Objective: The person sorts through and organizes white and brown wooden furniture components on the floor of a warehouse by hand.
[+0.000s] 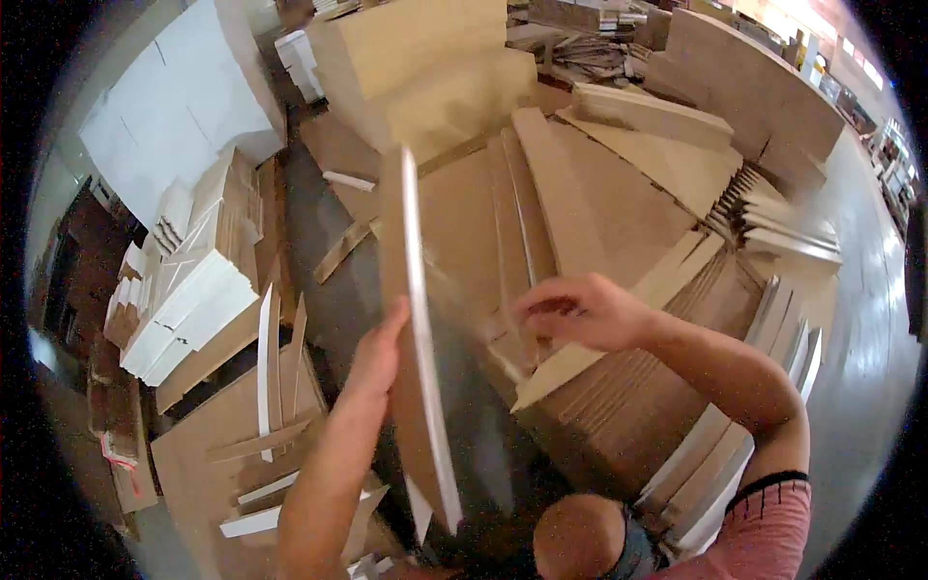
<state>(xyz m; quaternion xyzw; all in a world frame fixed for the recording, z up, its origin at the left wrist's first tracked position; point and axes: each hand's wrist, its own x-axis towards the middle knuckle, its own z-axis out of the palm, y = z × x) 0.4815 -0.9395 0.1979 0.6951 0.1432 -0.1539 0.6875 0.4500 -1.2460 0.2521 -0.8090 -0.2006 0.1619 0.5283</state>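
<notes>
My left hand [380, 353] is closed on a long narrow board [408, 338], brown-faced with a white edge, stood on edge so that it runs away from me. To its right, my right hand [585, 311] is raised over the near-left part of a brown panel stack. Its fingers are bent and loosely apart, slightly blurred, with no held thing visible. Below that hand, a pale pointed strip [561, 375] lies at the edge of the stack. Further off on the stack, long brown strips [556, 188] lie side by side.
At left, white-edged panels [208, 304] are stacked near a large white sheet [174, 106]. Loose strips [266, 372] lie on a low brown board. A tall yellowish stack [425, 68] stands ahead. White-edged strips [788, 227] are piled at right, and more [710, 459] lie beside my right arm.
</notes>
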